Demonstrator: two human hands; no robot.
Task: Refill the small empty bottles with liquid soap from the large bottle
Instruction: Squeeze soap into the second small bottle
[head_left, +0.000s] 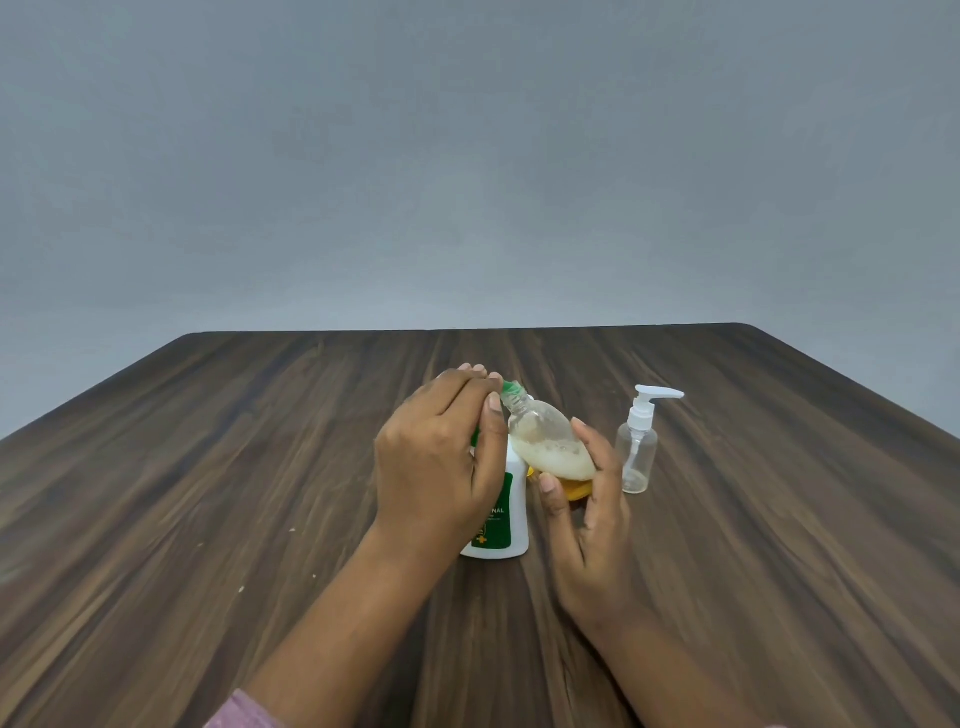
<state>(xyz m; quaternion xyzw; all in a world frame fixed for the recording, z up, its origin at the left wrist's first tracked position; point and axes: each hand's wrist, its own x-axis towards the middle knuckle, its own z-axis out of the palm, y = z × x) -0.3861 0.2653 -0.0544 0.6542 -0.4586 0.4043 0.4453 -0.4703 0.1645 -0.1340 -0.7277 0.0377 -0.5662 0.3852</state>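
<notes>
The hands meet over the middle of the desk. The right hand (587, 525) grips a small clear bottle (545, 436) round its base, holding it in the air, tilted with the neck pointing up and to the left. The left hand (436, 457) has its fingers curled at that neck, pinching the green cap (511, 387) at the mouth.

The dark wood-grain desk (208, 493) carries the rest. The large white bottle (511, 519) with a green label stands upright, partly hidden behind the left hand. The held bottle has pale, frothy soap pooled in its lower side. Just right of it, an empty clear pump bottle (636, 452) stands upright. A small orange object (576, 489) lies under the held bottle; I cannot tell what it is.
</notes>
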